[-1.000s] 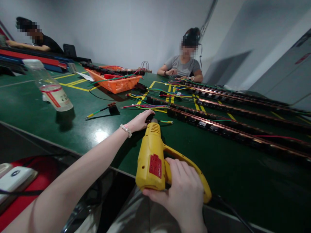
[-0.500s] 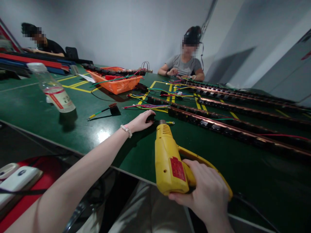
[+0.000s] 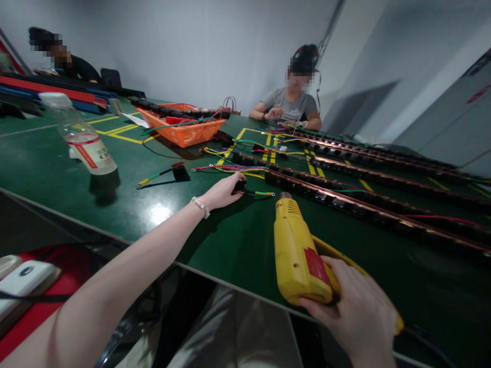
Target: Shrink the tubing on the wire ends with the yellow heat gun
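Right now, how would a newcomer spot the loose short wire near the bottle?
On the green table, find the bottle at left. Between it and the left hand lies a short yellow-and-green wire with a dark block. Unlike its lookalike in the left hand, it lies free.

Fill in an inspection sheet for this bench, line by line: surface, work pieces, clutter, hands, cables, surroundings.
Surface: green table with yellow lines and a bright glare patch.
Work pieces: black part with a green-yellow lead; a similar part lies to its left; long copper-lined strips lie to the right.
Clutter: bottle, tilted in view; orange basket, loaded.
Hands: left holds the black part; right grips the heat gun.
Cables: coloured wires at the strips' ends; gun cord at lower right.
Surroundings: two other people, in grey and in black.
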{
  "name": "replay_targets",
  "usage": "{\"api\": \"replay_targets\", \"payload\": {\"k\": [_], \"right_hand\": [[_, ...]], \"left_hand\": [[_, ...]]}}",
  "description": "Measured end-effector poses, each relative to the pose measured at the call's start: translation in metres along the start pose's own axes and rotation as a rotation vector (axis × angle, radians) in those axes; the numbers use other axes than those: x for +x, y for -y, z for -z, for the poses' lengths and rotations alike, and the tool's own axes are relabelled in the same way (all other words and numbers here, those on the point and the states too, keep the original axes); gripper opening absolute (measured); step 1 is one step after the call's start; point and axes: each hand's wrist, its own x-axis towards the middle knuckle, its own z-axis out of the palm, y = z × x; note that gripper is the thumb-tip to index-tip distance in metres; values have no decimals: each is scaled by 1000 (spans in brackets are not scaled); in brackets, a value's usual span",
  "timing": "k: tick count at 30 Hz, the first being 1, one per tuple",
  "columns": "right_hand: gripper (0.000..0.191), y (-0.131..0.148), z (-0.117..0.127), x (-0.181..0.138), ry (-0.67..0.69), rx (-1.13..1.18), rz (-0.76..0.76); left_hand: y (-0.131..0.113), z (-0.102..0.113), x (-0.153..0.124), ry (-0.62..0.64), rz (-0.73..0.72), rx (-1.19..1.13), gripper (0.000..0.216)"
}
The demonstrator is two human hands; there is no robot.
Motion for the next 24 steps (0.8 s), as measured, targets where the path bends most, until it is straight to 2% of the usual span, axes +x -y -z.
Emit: {"api": "replay_targets", "payload": {"k": [6,10,14,24], "right_hand": [[76,26,1,2,8,30,-88],[77,42,1,5,-20,58,-27],[84,58,0,10,-32,110,-84],[79,90,-7,24,-66,259,-98]], "left_hand": [[-7,5,1,-70,-33,118,41],[-11,9,0,-113,-26,48,36],[-11,9,1,-158,15,7,21],[-4,5,5,-247,39,-90,13]]}}
